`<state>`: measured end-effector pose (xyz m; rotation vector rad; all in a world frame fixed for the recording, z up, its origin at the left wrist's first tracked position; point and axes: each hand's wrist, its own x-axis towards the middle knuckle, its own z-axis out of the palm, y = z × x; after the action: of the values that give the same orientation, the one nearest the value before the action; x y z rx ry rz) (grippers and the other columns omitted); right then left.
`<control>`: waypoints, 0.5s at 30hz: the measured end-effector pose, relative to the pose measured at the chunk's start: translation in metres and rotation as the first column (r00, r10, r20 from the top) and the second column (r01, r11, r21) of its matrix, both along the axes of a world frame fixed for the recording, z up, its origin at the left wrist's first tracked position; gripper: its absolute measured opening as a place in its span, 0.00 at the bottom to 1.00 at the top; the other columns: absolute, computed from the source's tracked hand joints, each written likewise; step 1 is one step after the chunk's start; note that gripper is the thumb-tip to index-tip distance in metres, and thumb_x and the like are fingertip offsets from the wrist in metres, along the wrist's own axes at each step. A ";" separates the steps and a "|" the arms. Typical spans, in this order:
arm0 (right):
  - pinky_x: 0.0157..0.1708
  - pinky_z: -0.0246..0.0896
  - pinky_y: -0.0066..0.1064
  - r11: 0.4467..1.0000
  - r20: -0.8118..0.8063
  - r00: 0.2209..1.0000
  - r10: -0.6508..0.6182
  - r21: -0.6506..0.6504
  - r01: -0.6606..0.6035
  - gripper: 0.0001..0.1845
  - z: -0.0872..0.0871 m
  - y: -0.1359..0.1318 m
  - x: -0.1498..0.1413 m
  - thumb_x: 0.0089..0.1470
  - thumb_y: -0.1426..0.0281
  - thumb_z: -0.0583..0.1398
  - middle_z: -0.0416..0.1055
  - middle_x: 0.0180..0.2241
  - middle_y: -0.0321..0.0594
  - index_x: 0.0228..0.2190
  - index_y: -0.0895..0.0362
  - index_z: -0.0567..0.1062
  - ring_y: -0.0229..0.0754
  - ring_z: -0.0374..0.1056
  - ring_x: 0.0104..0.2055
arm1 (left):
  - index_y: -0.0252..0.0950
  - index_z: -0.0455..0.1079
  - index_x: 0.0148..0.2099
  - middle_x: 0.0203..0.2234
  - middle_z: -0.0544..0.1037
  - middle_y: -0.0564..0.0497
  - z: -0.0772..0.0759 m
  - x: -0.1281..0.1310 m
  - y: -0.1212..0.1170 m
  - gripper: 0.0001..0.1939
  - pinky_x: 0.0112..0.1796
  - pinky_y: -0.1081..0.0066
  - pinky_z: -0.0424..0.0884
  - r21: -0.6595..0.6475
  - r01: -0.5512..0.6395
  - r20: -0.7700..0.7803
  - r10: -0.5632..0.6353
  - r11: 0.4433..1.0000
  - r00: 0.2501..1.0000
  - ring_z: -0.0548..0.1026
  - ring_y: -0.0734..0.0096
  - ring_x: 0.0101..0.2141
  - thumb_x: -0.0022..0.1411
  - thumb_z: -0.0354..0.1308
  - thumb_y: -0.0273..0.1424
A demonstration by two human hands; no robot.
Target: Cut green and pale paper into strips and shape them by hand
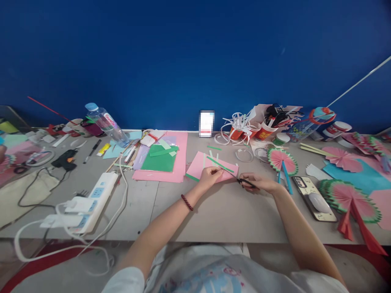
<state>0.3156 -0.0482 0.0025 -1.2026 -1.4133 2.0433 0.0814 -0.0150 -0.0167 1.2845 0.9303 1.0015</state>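
Observation:
My right hand (258, 182) is wrapped round the black handles of a pair of scissors (248, 183). Its blades point left, towards my left hand (210, 177). The left fingers are pinched together beside the blade tips, over pink paper (195, 163); what lies between them is too small to make out. A green paper strip (220, 163) lies across the pink paper just beyond the blades, and another green strip (192, 177) runs along its left edge. Short pale strips also lie on the paper.
Green sheets (159, 162) lie on larger pink paper (181, 150) to the left. A power strip (99, 199) with cables and a tilted bottle (111, 124) are farther left. On the right are pink paper fans (351, 199), a phone (305, 191) under a mouse (319, 202), and filled cups (265, 131).

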 end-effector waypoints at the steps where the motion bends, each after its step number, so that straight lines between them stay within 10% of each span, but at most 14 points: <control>1: 0.14 0.37 0.22 1.000 0.002 1.000 -0.004 -0.003 0.004 0.22 0.000 0.000 0.000 0.53 0.54 0.62 0.51 0.19 0.26 0.26 0.56 0.60 0.26 0.47 0.16 | 0.34 0.67 0.21 0.19 0.69 0.54 0.000 0.000 0.000 0.14 0.31 0.72 0.60 0.002 -0.001 -0.002 0.001 1.000 1.000 0.65 0.73 0.26 0.53 0.58 0.37; 15: 0.14 0.37 0.23 1.000 0.006 1.000 -0.004 0.001 0.004 0.22 0.001 -0.001 -0.001 0.53 0.54 0.62 0.51 0.20 0.26 0.25 0.56 0.60 0.26 0.46 0.17 | 0.33 0.66 0.21 0.18 0.68 0.54 0.004 -0.001 -0.002 0.14 0.31 0.72 0.61 0.005 -0.003 0.005 0.003 1.000 1.000 0.65 0.73 0.26 0.53 0.58 0.37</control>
<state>0.3147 -0.0493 0.0036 -1.2108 -1.4132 2.0378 0.0803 -0.0174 -0.0131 1.2852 0.9266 1.0094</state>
